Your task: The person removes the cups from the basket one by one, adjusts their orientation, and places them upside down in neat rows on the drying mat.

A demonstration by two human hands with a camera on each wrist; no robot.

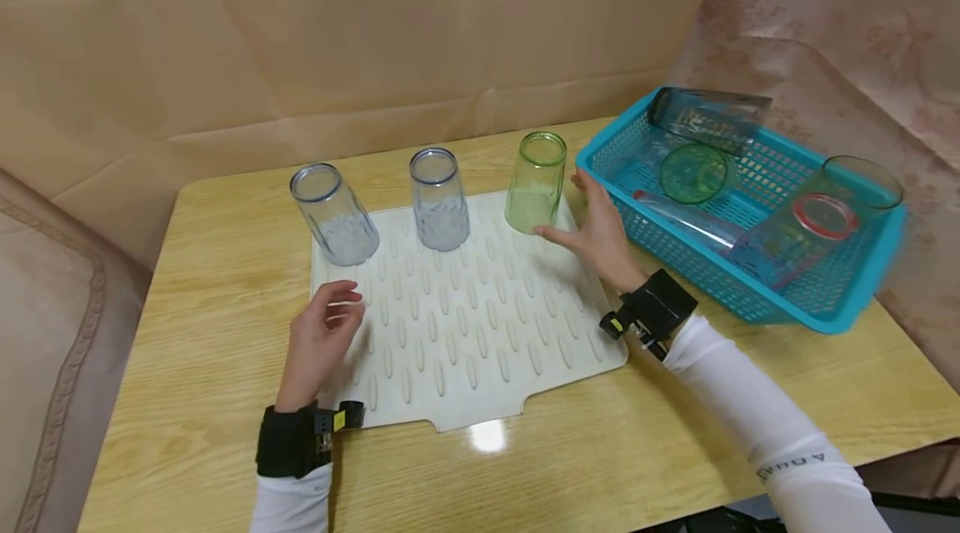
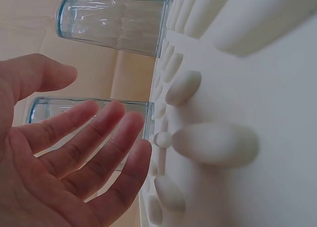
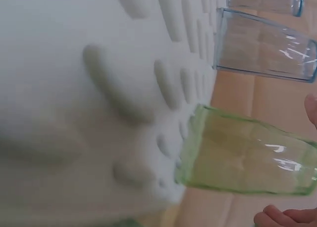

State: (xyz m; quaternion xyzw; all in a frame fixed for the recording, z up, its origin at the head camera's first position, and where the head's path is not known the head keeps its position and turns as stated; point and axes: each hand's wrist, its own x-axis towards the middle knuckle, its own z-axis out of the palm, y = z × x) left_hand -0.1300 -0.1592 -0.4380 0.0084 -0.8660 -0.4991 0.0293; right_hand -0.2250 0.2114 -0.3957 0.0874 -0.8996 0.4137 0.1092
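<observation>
Three glasses stand in a row along the far part of a white ridged mat [image 1: 480, 341], narrower ends up. The left glass [image 1: 336, 220] and the middle glass [image 1: 441, 208] are clear with a bluish tint; the right one is a green glass [image 1: 534, 191]. My right hand [image 1: 600, 237] is around the green glass's near right side, thumb and fingers spread apart. In the right wrist view, gaps show between the glass and the digits. Over the mat's left edge, my left hand [image 1: 324, 333] hangs with loosely bent fingers and holds nothing, nearest to the left glass.
A blue plastic basket [image 1: 675, 270] stands to the right of the mat, holding several more glasses, among them a green-based glass [image 1: 693, 173] and a red-rimmed one [image 1: 825, 216]. The wooden table [image 1: 217, 283] meets a draped cloth [image 1: 420, 24] at the back.
</observation>
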